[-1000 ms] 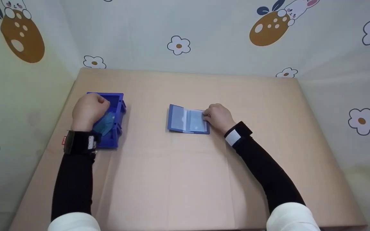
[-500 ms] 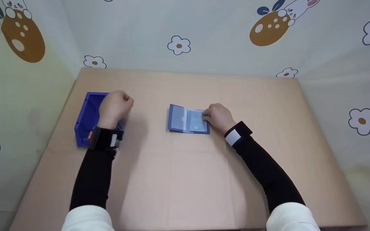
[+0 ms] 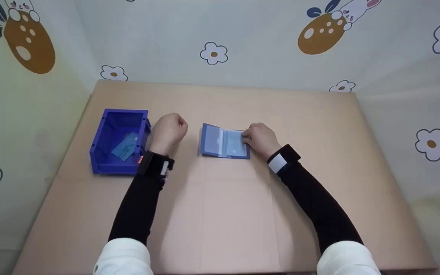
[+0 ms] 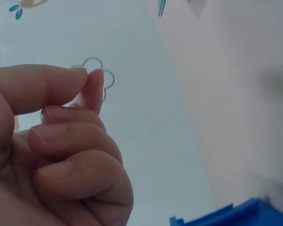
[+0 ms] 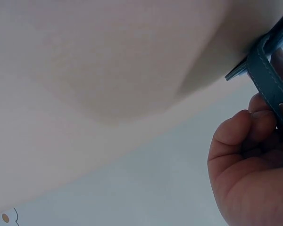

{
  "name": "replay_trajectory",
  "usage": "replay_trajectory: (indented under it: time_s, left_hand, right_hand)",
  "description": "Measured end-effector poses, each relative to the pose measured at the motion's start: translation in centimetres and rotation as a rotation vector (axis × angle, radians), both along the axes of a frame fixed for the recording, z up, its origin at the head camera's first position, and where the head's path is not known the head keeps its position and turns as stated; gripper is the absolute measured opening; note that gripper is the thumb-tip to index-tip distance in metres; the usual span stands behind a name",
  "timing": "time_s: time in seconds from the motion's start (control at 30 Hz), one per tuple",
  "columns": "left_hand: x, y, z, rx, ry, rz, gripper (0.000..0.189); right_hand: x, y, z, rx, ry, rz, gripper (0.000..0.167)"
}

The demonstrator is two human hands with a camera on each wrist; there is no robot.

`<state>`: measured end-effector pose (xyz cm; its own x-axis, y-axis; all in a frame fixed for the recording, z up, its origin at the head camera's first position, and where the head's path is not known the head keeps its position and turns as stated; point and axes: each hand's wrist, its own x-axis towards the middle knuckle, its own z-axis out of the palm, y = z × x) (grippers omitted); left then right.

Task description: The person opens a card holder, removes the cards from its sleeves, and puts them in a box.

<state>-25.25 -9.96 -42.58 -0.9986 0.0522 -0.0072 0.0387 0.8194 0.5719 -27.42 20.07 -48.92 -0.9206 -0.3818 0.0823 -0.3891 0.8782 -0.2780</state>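
The left hand [image 3: 168,131], curled closed, has cleared the bin [image 3: 115,168] near the worktop's [image 3: 239,214] left edge, uncovering indistinct cards [image 3: 124,148]; the right hand [image 3: 261,139] pinches a wallet [image 3: 230,145].

Fingers of left hand [image 3: 167,131]: bin [image 3: 115,169] left, card [image 3: 125,147] inside; wallet [image 3: 224,143] right, at fingers of right hand [image 3: 262,138]. Bin, wallet on table [image 3: 220,214].

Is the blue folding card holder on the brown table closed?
No, the blue folding card holder is spread open, its pale inner sleeves showing, with the right hand at its right edge.
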Motion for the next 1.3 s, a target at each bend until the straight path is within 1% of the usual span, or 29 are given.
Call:
replay_trajectory:
  time_s: [0.23, 0.37, 0.6, 0.7, 0.73, 0.87, 1.0, 1.13, 1.3]
  left_hand:
    - [0.0, 2.6, -1.2, -0.012, -0.046, -0.031, 0.018]
    - [0.0, 3.9, -1.7, -0.009, -0.058, -0.047, 0.015]
    - [-0.1, 5.8, -2.4, -0.050, -0.071, -0.076, 0.011]
    - [-0.1, 6.2, -2.8, -0.061, -0.072, -0.082, 0.010]
    - [-0.1, 6.3, -3.0, -0.064, -0.070, -0.086, 0.012]
    - [-0.2, 6.6, -3.7, -0.081, -0.072, -0.099, 0.030]
    - [-0.2, 6.9, -4.2, -0.118, -0.083, -0.101, 0.037]
    - [-0.3, 7.1, -4.6, -0.162, -0.106, -0.089, 0.033]
    - [-0.5, 7.4, -4.8, -0.211, -0.110, -0.067, 0.020]
  right_hand:
    - [0.0, -0.1, 0.1, -0.001, -0.010, -0.005, 0.019]
    - [0.0, -0.1, 0.1, -0.005, -0.015, -0.009, 0.018]
    - [0.0, -0.1, 0.1, 0.000, -0.015, -0.008, 0.019]
    - [0.0, -0.1, 0.1, -0.002, -0.010, -0.004, 0.019]
    - [0.0, -0.1, 0.1, -0.004, -0.008, -0.004, 0.019]
    - [-0.1, 0.0, -0.1, -0.004, 0.003, 0.000, 0.019]
    - [-0.1, 0.0, -0.1, -0.005, 0.014, 0.005, 0.017]
    - [0.0, 0.0, -0.1, -0.008, 0.013, 0.006, 0.018]
    - [0.0, -0.1, 0.0, -0.009, 0.013, 0.005, 0.018]
